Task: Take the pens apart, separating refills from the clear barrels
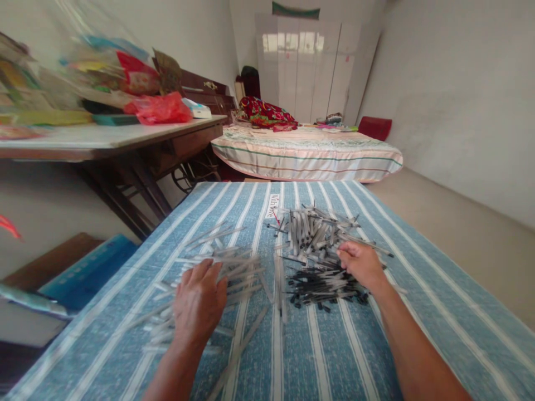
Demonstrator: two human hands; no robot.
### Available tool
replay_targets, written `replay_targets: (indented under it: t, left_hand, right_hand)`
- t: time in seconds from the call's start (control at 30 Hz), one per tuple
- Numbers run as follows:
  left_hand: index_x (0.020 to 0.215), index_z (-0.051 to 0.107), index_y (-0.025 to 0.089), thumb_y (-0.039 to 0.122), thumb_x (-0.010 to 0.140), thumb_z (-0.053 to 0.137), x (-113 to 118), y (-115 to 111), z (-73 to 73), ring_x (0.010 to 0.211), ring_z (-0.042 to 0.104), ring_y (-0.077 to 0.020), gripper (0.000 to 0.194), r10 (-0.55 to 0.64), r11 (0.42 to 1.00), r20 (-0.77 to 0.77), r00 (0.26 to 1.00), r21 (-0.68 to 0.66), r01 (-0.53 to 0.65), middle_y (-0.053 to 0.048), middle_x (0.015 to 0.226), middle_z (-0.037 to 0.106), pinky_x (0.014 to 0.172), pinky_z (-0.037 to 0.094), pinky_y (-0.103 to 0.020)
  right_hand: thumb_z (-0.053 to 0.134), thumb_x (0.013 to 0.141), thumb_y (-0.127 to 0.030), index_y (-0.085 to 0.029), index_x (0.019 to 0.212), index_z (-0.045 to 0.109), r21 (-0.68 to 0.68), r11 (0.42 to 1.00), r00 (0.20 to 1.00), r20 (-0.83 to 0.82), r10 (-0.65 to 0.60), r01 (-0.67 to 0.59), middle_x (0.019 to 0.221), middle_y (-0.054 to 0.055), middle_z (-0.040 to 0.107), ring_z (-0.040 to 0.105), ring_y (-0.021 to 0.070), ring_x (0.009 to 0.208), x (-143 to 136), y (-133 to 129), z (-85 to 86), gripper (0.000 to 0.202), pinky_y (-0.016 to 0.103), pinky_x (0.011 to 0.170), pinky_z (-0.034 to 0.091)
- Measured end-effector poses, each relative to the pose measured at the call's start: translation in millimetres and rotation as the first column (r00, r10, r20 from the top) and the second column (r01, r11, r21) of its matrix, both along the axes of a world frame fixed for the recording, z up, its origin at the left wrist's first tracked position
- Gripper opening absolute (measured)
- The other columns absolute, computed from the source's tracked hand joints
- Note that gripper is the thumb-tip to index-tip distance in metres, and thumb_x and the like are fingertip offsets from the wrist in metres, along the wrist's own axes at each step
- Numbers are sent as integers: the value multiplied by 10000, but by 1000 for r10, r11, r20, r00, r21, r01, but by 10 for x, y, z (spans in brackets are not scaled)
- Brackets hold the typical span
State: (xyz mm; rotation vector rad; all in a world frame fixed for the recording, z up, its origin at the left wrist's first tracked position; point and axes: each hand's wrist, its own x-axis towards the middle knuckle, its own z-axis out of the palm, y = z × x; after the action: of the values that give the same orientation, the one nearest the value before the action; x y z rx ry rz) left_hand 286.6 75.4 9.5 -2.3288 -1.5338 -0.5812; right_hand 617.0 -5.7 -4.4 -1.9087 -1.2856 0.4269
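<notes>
My left hand (pixel 200 298) is low over a loose heap of whitish translucent plastic tubes (pixel 238 273). Its fingers bend down with the thumb apart, slightly blurred, and no held thing shows. At the right, my right hand (pixel 363 264) pinches thumb and forefinger together at the edge of a second heap, of grey-white sticks with dark ends (pixel 309 228). Whatever is between those fingertips is too small to make out. Just below lies a bundle of mostly black thin sticks (pixel 321 287). Several long pale tubes (pixel 279 284) stretch between the heaps.
A blue striped cloth (pixel 317 345) covers the table. Beyond it is a bed (pixel 309 156) with a red patterned bundle. On the left, a side table (pixel 125 139) carries plastic bags, including a red bag (pixel 161 108). A blue box (pixel 87 273) stands lower left.
</notes>
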Motion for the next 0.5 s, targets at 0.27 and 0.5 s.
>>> replay_targets:
  t: [0.27,0.5]
  left_hand:
    - [974,615,155,244,807,458,218,-144,-45,1007,492,-295,245,-99,994,7,995,48,98,-118,1124,579,807,429,-417]
    - [889,619,148,192,806,467,452,-331,-79,972,503,-272,179,-272,962,86,958,-2,273,-115,1079,592,810,436,-416]
  right_hand:
    - [435,822,-177,-177,1049,601,89,992,791,612,19,-93,1106,106,585,453,263,1078,-330,138,-82,281,368,883,347]
    - [462,823,-197,-194,1073,590,0,1000,690,724,-17,24,1241,120,505,333,292,1211,-284,236,-245,281,421,903,314]
